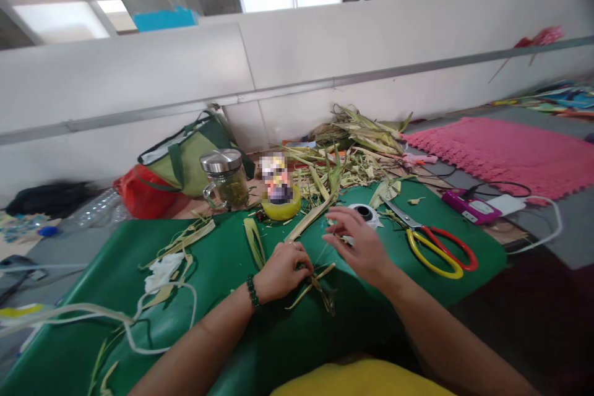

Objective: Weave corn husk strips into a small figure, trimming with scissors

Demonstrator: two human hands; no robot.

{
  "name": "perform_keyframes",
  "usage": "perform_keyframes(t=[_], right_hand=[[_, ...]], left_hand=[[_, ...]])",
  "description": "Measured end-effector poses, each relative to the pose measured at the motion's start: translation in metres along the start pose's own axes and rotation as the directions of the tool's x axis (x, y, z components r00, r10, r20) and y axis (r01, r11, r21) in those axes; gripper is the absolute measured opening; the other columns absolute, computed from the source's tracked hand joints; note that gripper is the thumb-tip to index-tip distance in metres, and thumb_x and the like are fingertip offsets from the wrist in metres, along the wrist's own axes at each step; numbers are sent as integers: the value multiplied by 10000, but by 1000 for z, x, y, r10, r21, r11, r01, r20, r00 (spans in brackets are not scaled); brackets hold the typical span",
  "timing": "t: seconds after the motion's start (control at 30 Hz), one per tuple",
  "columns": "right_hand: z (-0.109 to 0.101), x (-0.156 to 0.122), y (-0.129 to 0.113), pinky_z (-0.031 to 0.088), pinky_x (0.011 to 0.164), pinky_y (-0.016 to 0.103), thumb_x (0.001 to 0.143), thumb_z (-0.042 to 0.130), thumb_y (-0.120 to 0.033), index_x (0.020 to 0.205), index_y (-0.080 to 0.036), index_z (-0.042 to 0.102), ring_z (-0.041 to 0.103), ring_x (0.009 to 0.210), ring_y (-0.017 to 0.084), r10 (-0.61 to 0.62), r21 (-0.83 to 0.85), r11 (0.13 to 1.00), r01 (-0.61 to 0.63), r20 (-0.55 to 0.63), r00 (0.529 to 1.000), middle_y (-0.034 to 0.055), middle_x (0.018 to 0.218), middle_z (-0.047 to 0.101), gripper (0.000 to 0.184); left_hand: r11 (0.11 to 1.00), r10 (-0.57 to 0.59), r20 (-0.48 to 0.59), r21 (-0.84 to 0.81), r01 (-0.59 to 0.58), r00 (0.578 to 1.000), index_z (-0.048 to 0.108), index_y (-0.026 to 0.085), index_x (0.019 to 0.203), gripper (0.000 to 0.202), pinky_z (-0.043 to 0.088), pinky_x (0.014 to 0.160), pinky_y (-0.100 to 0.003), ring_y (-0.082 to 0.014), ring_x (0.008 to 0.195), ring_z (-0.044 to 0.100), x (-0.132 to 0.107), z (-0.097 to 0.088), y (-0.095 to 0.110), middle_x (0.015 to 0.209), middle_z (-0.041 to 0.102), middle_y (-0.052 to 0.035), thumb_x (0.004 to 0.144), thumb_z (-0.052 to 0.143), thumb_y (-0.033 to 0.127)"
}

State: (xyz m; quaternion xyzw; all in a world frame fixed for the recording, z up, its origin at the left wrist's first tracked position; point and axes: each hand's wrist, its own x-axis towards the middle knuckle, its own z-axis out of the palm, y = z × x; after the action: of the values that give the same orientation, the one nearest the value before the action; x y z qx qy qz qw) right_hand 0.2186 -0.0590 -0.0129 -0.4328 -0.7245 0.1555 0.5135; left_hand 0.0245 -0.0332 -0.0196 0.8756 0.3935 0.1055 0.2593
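Note:
My left hand [284, 271] has its fingers pinched on a small bundle of dry corn husk strips [316, 286], low over the green work surface. To its right, my right hand [361, 249] is raised, thumb and forefinger close together on a thin, faint thread [321, 253] that runs down towards the bundle. Just behind the right hand sits a white spool [364, 211] with a dark core, partly covered by the fingers. A long pale husk leaf [309, 221] lies beyond my left hand, and a folded green husk strip [253, 242] is beside it.
Scissors [429, 240] with red and yellow handles lie at right, near a purple power strip [476, 206]. Behind are a glass jar [227, 180], a yellow tape roll [281, 209] and a husk heap [357, 133]. White cables [132, 322] cross the left side.

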Motion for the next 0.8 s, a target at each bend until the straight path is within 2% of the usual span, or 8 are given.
perform_keyframes(t=[0.07, 0.13, 0.2, 0.27, 0.4, 0.53, 0.7, 0.8], right_hand=[[-32, -4, -1, 531, 622, 297, 881, 522, -344, 1069, -212, 560, 617, 683, 138, 53, -164, 983, -78, -153, 987, 116, 1155, 559, 232], [-68, -16, 6, 514, 654, 321, 873, 512, -374, 981, -214, 588, 625, 704, 180, 124, -368, 900, -233, -297, 947, 77, 938, 635, 208], [-102, -35, 20, 487, 604, 345, 850, 514, -399, 903, -219, 605, 622, 643, 219, 260, -560, 749, -355, -245, 934, 62, 774, 654, 208], [-124, -57, 39, 474, 632, 389, 841, 498, -349, 873, -195, 618, 625, 714, 279, 347, -721, 603, -341, -148, 926, 116, 791, 657, 198], [-132, -91, 73, 482, 756, 394, 784, 473, -177, 1048, -132, 604, 619, 851, 300, 458, -823, 488, -291, -42, 888, 177, 944, 647, 299], [-129, -90, 83, 462, 815, 399, 747, 489, -165, 1241, -109, 496, 603, 928, 303, 505, -860, 436, -265, -9, 863, 178, 1087, 611, 497], [-138, -58, 71, 440, 594, 343, 703, 507, -166, 1257, -91, 460, 652, 740, 308, 750, -898, 280, -340, -16, 661, 172, 933, 663, 561], [-150, -56, 66, 443, 581, 302, 702, 517, -192, 1192, -104, 484, 671, 724, 278, 789, -878, 290, -380, -5, 614, 132, 872, 690, 499]], left_hand=[[996, -29, 1, -81, 29, 1000, 702, 183, 679, 126, 409, 775, -292, -175, 780, 566, 0, -1, -4, 754, 640, -39, 752, 601, 162], [990, -53, -3, -135, 52, 999, 688, 177, 673, 112, 429, 745, -282, -172, 759, 573, 0, -1, -6, 743, 638, -41, 743, 602, 159], [986, -64, -16, -153, 61, 998, 677, 173, 670, 121, 439, 713, -270, -166, 737, 571, -1, -1, -6, 744, 631, -43, 734, 582, 133], [986, -63, -38, -158, 56, 997, 669, 168, 665, 143, 441, 682, -257, -157, 710, 564, -1, 0, -4, 742, 622, -44, 721, 555, 102], [974, -99, -64, -208, 84, 993, 662, 152, 652, 131, 444, 647, -251, -160, 691, 568, 1, 2, -1, 726, 624, -54, 704, 549, 111], [938, -215, -11, -282, 203, 977, 668, 133, 689, 111, 451, 615, -259, -172, 662, 588, 4, 4, -2, 706, 662, -63, 699, 561, 161], [928, -230, -3, -303, 218, 973, 675, 129, 702, 142, 448, 596, -244, -160, 628, 596, 3, 5, -3, 692, 691, -56, 698, 537, 162], [938, -221, -3, -275, 212, 975, 672, 131, 689, 147, 435, 578, -224, -152, 625, 593, 2, 4, -3, 673, 687, -44, 681, 525, 133]])
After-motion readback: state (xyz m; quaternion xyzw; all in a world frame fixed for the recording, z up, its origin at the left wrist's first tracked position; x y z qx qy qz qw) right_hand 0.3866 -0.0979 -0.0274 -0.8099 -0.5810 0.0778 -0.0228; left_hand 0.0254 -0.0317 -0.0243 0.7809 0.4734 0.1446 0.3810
